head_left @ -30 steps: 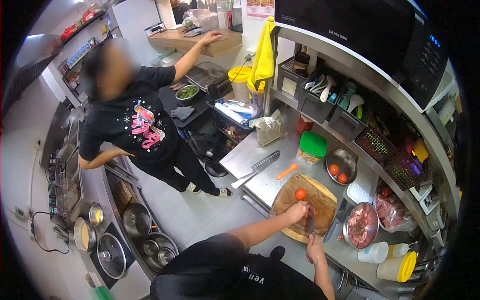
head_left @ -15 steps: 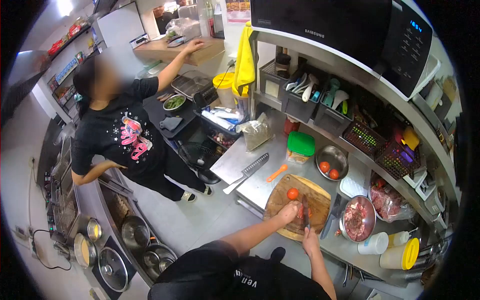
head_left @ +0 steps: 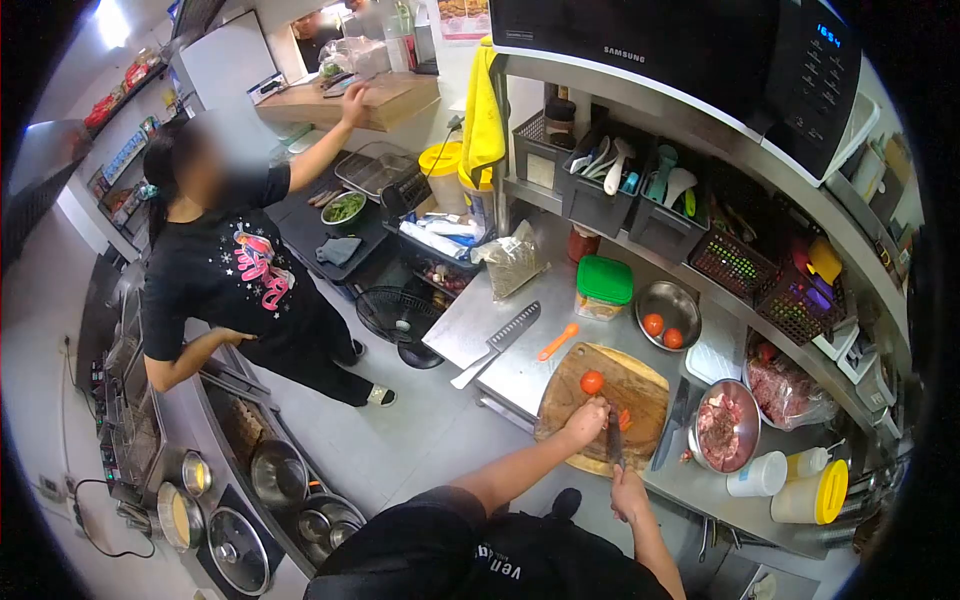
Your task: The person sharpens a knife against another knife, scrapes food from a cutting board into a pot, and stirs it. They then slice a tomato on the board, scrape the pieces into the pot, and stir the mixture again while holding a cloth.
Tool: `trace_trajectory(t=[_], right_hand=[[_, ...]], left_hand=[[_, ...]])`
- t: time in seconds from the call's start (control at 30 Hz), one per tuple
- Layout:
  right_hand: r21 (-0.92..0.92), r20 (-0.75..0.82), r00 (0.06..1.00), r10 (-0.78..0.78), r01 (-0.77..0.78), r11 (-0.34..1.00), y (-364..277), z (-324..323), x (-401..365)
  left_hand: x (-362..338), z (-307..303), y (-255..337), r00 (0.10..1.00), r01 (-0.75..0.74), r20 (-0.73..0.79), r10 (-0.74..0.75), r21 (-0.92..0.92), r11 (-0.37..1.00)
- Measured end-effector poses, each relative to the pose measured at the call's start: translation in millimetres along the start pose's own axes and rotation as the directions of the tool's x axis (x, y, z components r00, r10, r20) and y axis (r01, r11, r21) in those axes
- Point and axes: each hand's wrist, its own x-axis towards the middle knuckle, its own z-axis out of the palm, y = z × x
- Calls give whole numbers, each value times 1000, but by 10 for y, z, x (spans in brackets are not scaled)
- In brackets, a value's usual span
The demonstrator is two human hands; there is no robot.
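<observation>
My right hand (head_left: 629, 494) grips the handle of a knife (head_left: 614, 440), its dark blade over the wooden cutting board (head_left: 560, 408). My left hand (head_left: 586, 422) is closed beside the blade, fingers bunched; what they hold is hidden. Red cut tomato pieces (head_left: 625, 418) lie by the blade, on its right. A tomato (head_left: 592, 382) rests on the board above my left hand. Another knife (head_left: 673, 430) lies along the board's right edge.
To the right stand a metal bowl of raw meat (head_left: 722, 432), a white tub (head_left: 757, 475) and a yellow-lidded container (head_left: 812, 495). Behind are a bowl with tomatoes (head_left: 668, 300), a green-lidded box (head_left: 604, 283), an orange peeler (head_left: 558, 342) and a large knife (head_left: 500, 342). A co-worker (head_left: 235, 270) stands left.
My left hand has drawn its fingers together beside the knife, and the red pieces now show right of the blade. The co-worker's raised arm has moved left and a foot has shifted.
</observation>
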Motion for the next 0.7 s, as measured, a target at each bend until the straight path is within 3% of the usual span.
trace_trajectory(t=[0.23,0.37,0.47,0.53,0.57,0.6,0.63,0.67,0.7], right_hand=[[54,22,1000,-6,4,999,38,49,116],[86,-77,994,-76,83,993,208,420,508],[122,-144,984,-107,125,985,208,376,473],[103,-163,979,-121,138,985,237,224,374],[104,-161,980,-114,131,986,343,197,472],[13,-368,884,-288,315,949,514,180,642],[-113,-534,727,-432,445,889,769,223,693],[-5,-531,760,-375,441,898,849,152,742],[-23,-582,703,-409,489,872,797,44,717]], left_hand=[[-2,51,-22,999,22,40,-25,55,998],[6,16,-5,997,6,75,-14,106,994],[17,-57,-15,996,-32,83,25,87,996],[16,-145,40,996,-4,86,12,-92,996],[19,-163,77,996,-2,91,11,-96,995],[34,-162,131,998,56,-1,-56,37,998],[9,-143,263,990,126,-82,-114,151,980],[86,-665,597,950,144,262,-170,117,983],[48,-256,402,962,255,80,-261,80,964]])
